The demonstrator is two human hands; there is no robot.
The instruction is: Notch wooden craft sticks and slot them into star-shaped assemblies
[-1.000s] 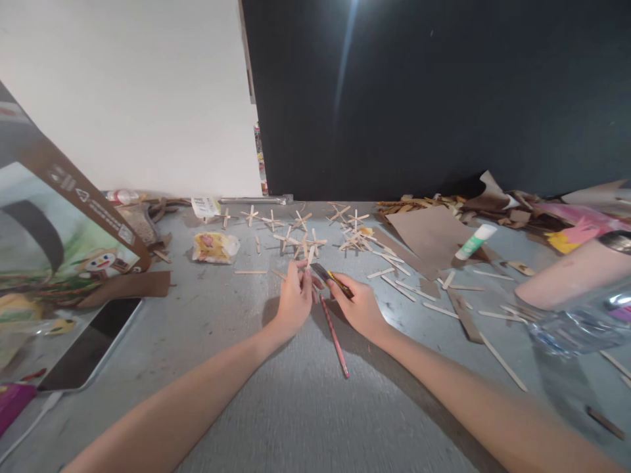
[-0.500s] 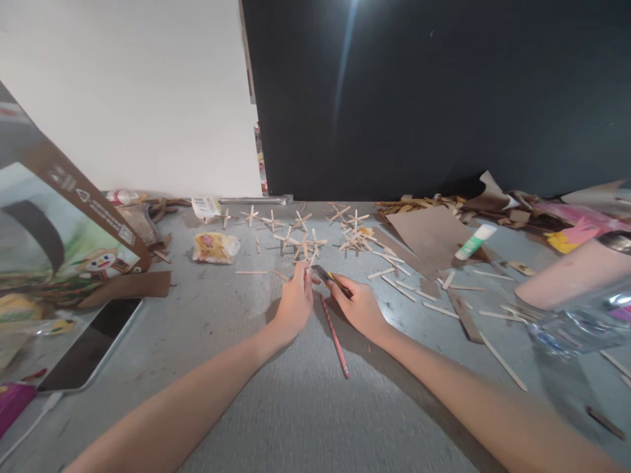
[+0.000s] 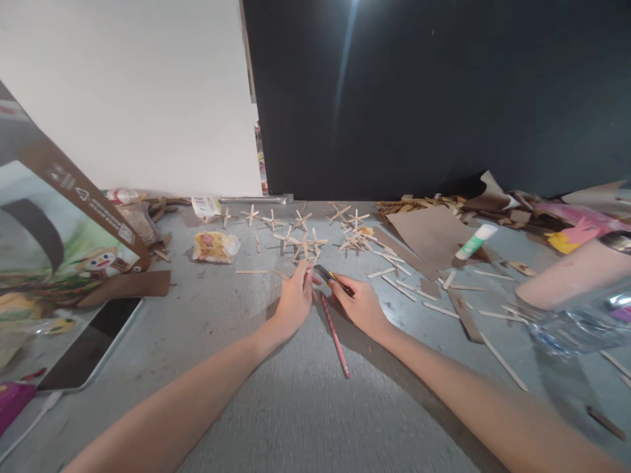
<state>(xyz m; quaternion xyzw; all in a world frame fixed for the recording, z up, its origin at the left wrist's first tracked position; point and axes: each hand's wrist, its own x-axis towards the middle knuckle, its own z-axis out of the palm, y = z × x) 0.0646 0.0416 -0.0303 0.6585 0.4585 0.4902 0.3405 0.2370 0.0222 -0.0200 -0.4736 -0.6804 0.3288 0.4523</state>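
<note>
My right hand (image 3: 362, 307) is closed around a dark utility knife (image 3: 323, 272) with yellow markings, its front end pointing up and left toward my other hand. Opposite it, my left hand (image 3: 294, 303) pinches a pale wooden stick (image 3: 311, 261), mostly hidden by the fingers. The knife tip is close to the left fingertips; whether it touches the stick I cannot tell. Between my wrists lies a pink pencil (image 3: 336, 341). Just beyond the hands stand several star-shaped pieces (image 3: 304, 246) made of crossed wooden sticks.
Loose wooden sticks (image 3: 399, 289), a cardboard sheet (image 3: 428, 236) and a glue stick (image 3: 476, 242) lie to the right. A pink bottle (image 3: 566, 274) and a clear plastic container (image 3: 576, 332) are farther right. On the left are a phone (image 3: 93, 345), a wrapped snack (image 3: 215, 247) and a printed bag (image 3: 73, 223).
The knife has shifted very slightly in my right hand's grip, and less of the stick shows above my left fingertips. Everything else stays where it was.
</note>
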